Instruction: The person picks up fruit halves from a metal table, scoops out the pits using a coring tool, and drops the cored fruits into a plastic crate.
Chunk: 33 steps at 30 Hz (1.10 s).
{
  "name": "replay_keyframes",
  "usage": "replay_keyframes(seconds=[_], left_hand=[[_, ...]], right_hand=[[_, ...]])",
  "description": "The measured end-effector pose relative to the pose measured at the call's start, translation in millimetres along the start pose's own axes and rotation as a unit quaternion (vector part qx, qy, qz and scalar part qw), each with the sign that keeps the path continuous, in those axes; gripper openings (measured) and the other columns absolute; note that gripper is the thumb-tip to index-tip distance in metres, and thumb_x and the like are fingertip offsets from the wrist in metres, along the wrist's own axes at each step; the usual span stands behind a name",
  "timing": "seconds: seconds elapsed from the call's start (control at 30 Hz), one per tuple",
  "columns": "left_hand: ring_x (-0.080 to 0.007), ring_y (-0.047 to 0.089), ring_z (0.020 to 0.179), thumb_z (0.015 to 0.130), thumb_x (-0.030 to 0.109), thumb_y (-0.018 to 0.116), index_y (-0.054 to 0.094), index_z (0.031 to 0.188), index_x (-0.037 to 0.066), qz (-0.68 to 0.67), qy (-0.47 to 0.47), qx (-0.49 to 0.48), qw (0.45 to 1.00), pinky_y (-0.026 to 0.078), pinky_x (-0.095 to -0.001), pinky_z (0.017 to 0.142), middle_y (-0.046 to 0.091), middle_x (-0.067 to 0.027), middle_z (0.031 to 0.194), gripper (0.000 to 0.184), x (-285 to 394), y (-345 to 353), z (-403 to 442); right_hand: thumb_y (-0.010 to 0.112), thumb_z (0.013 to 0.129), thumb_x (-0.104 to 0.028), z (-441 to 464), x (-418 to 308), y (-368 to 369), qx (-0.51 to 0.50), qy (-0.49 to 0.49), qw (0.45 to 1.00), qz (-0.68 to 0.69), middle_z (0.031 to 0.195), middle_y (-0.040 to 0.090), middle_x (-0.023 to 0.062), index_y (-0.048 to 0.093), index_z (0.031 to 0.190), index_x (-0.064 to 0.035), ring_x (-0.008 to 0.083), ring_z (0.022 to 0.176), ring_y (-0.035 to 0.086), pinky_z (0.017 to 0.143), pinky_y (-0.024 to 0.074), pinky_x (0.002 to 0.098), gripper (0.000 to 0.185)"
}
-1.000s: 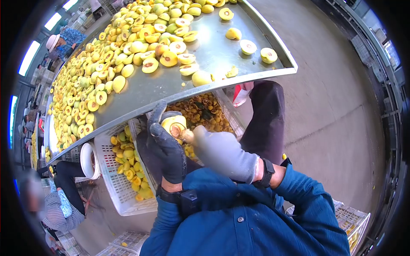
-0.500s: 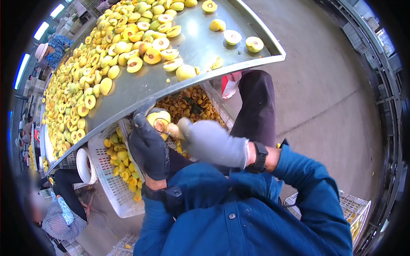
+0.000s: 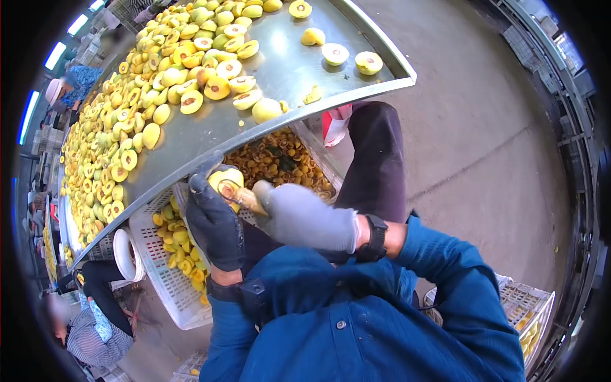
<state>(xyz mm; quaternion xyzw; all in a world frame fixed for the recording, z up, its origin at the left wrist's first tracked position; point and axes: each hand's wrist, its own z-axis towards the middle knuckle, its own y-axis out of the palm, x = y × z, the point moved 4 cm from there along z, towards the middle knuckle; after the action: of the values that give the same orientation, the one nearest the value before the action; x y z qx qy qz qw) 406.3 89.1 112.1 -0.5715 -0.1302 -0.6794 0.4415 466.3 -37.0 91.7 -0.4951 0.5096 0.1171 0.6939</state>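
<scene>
In my dark-gloved left hand (image 3: 215,226) sits a yellow peach half (image 3: 224,178), cut face turned toward my right hand. My right hand (image 3: 309,216), in a pale grey glove, is closed around the wooden handle of a pitting tool (image 3: 251,201). The tool's thin curved metal loop is at the pit in the middle of the peach half; fingers and fruit partly hide its tip. Both hands are just below the near edge of a metal table (image 3: 197,137), which bears a large heap of peach halves (image 3: 168,76), several with pits showing.
Below the table edge stands a crate (image 3: 322,156) of brown pits and scraps. A white crate (image 3: 175,296) with yellow peach halves is at left, beside a white bucket (image 3: 127,254). Another crate (image 3: 538,302) stands at right. Co-workers (image 3: 98,331) sit along the left.
The view has shifted slightly. My right hand has turned the tool a little at the pit, and more of the cut face shows. My left hand keeps its hold on the peach half.
</scene>
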Motion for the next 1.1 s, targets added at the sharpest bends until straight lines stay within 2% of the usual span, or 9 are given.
replay_keyframes(seconds=[0.13,0.2,0.27,0.3,0.43,0.5,0.57,0.73,1.1], left_hand=[[-0.0227,0.062,0.096,0.105,0.034,0.034,0.062,0.112,-0.004,-0.041,-0.009,0.027,0.999,0.049,-0.0342,0.090,0.066,-0.0129,0.104,0.048,-13.4,0.9,2.4],[-0.0229,0.061,0.099,0.102,0.028,0.042,0.059,0.116,-0.003,-0.108,-0.025,-0.016,0.994,0.049,-0.0345,0.090,0.063,-0.0126,0.109,0.038,-8.7,2.8,3.6],[-0.0229,0.059,0.107,0.099,0.026,0.046,0.056,0.122,-0.002,-0.086,-0.001,-0.057,0.995,0.046,-0.0351,0.095,0.060,-0.0137,0.117,0.038,11.2,3.6,3.6],[-0.0230,0.056,0.114,0.099,0.026,0.046,0.054,0.127,-0.001,-0.049,0.021,-0.079,0.995,0.044,-0.0357,0.099,0.059,-0.0147,0.123,0.040,24.1,4.0,3.7],[-0.0234,0.055,0.116,0.097,0.029,0.051,0.042,0.139,-0.002,-0.152,0.051,-0.088,0.983,0.043,-0.0364,0.101,0.056,-0.0153,0.129,0.053,30.8,16.1,-6.1],[-0.0243,0.062,0.100,0.100,0.034,0.047,0.045,0.134,-0.003,-0.251,-0.010,-0.013,0.968,0.049,-0.0355,0.092,0.060,-0.0158,0.120,0.051,20.7,18.9,-10.4],[-0.0246,0.063,0.099,0.101,0.039,0.043,0.046,0.133,-0.004,-0.225,-0.015,0.000,0.974,0.050,-0.0355,0.090,0.062,-0.0161,0.116,0.054,6.5,10.7,-3.6],[-0.0250,0.064,0.092,0.104,0.047,0.027,0.053,0.118,-0.003,-0.365,-0.111,-0.039,0.924,0.051,-0.0347,0.087,0.065,-0.0156,0.104,0.058,-9.2,-1.2,-8.2],[-0.0185,0.062,0.088,0.105,0.048,0.025,0.060,0.110,0.000,-0.249,-0.128,-0.031,0.959,0.049,-0.0315,0.086,0.067,-0.0096,0.098,0.059,18.9,-6.8,-11.7]], right_hand=[[0.067,0.082,-0.021,1.3,2.8,5.1,-0.006,0.012,0.998,0.060,0.074,0.062,0.0250,0.053,0.092,-0.0032,0.0444,0.072,0.062,0.061,0.0477,0.0512,0.025],[0.064,0.084,-0.019,0.7,7.0,11.4,0.032,-0.010,0.985,0.170,0.068,0.062,0.0155,0.052,0.099,-0.0011,0.0363,0.062,0.063,0.056,0.0480,0.0468,0.026],[0.061,0.087,-0.017,7.4,-5.6,2.2,0.039,0.016,0.934,0.355,0.063,0.059,0.0086,0.052,0.103,0.0000,0.0277,0.053,0.061,0.049,0.0475,0.0414,0.025],[0.056,0.090,-0.016,-0.5,-9.9,-7.3,-0.071,0.165,0.855,0.487,0.061,0.054,0.0018,0.054,0.103,0.0005,0.0135,0.047,0.053,0.041,0.0425,0.0294,0.021],[0.057,0.090,-0.017,-2.6,-6.0,-5.5,-0.162,0.197,0.752,0.608,0.058,0.052,0.0032,0.054,0.100,-0.0006,0.0129,0.045,0.052,0.041,0.0420,0.0296,0.020],[0.060,0.089,-0.018,0.6,5.8,-0.6,-0.004,0.053,0.924,0.378,0.057,0.054,0.0095,0.053,0.101,-0.0012,0.0215,0.047,0.057,0.044,0.0445,0.0367,0.022],[0.065,0.086,-0.021,-5.7,0.1,-9.8,0.082,-0.027,0.995,0.039,0.064,0.058,0.0206,0.052,0.097,-0.0032,0.0376,0.058,0.063,0.053,0.0468,0.0473,0.025],[0.066,0.087,-0.023,-10.9,-22.7,-15.3,0.056,-0.098,0.984,-0.135,0.067,0.061,0.0162,0.049,0.090,-0.0064,0.0372,0.062,0.063,0.051,0.0471,0.0457,0.024],[0.059,0.088,-0.016,-14.4,-24.0,-9.6,0.101,-0.140,0.966,-0.191,0.064,0.059,0.0122,0.050,0.090,-0.0057,0.0306,0.054,0.062,0.045,0.0466,0.0407,0.014]])
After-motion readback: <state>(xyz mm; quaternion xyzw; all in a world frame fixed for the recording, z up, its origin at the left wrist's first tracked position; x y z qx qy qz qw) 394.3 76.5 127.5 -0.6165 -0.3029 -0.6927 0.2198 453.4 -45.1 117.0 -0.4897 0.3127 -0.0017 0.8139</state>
